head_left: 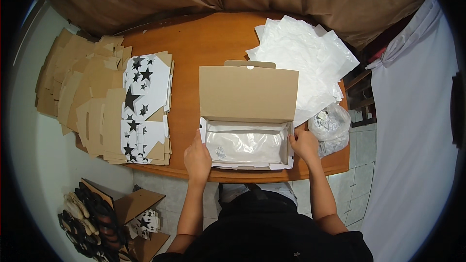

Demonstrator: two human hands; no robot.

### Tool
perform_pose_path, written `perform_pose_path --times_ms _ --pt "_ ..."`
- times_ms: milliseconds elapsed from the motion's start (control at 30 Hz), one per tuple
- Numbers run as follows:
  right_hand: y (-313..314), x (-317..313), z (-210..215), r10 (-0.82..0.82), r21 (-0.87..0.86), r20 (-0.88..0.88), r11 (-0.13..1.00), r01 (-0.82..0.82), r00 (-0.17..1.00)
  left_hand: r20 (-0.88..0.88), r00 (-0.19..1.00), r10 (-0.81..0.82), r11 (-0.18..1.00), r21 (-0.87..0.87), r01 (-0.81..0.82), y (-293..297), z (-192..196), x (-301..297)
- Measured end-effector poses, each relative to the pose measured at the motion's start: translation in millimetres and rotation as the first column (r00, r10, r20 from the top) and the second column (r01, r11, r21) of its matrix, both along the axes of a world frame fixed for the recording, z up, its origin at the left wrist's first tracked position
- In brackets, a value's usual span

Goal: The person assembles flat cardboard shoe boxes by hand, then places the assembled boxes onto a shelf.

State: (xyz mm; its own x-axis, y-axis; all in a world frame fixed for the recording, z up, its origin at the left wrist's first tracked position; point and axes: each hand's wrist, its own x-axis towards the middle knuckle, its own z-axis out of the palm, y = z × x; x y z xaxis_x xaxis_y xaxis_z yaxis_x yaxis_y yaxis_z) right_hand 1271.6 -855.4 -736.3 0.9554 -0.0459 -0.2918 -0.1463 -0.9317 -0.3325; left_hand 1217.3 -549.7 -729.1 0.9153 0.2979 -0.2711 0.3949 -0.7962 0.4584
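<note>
The open cardboard box [247, 131] lies between both hands, its long axis running left to right across the desk [194, 43]. The left hand [197, 157] rests flat against its left end, fingers loose, while the right hand [305, 144] grips the right end wall.

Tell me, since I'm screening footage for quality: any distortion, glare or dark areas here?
Head view: strong fisheye bend, black corners; table edge curves; the plastic in the box shows mild sheen; sheets upper right look nearly blown out; both hands sharp, left hand, right hand.

the open box [248, 94] is plain brown cardboard with white, glossy wrapping inside. the flat box stack [141, 106] shows white with black stars beside brown blanks. the counter [194, 43] is orange-brown wood; the sheets [306, 58] are white.
</note>
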Motion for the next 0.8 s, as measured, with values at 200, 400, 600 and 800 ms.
perform_pose_path --times_ms 200,400,600,800 --pt "0.7 -20.2 12.1 0.030 -0.006 -0.015 1.000 -0.030 0.999 0.434 0.824 -0.363 0.908 0.362 0.210 -35.3 -7.2 -18.7" --pt "-14.1 -42.8 21.0 0.167 0.060 -0.365 0.986 -0.156 0.916 0.439 0.686 -0.581 0.788 0.091 0.609 -109.7 -2.8 -25.7" --pt "0.1 -57.7 3.8 0.088 -0.139 -0.223 0.983 -0.121 0.971 0.425 0.656 -0.624 0.749 0.086 0.657 -115.0 -11.0 -20.7" --pt "-7.1 -50.5 27.9 0.099 -0.123 -0.100 0.986 -0.111 0.990 0.457 0.790 -0.410 0.912 0.217 0.348 -62.3 -10.8 -23.6"
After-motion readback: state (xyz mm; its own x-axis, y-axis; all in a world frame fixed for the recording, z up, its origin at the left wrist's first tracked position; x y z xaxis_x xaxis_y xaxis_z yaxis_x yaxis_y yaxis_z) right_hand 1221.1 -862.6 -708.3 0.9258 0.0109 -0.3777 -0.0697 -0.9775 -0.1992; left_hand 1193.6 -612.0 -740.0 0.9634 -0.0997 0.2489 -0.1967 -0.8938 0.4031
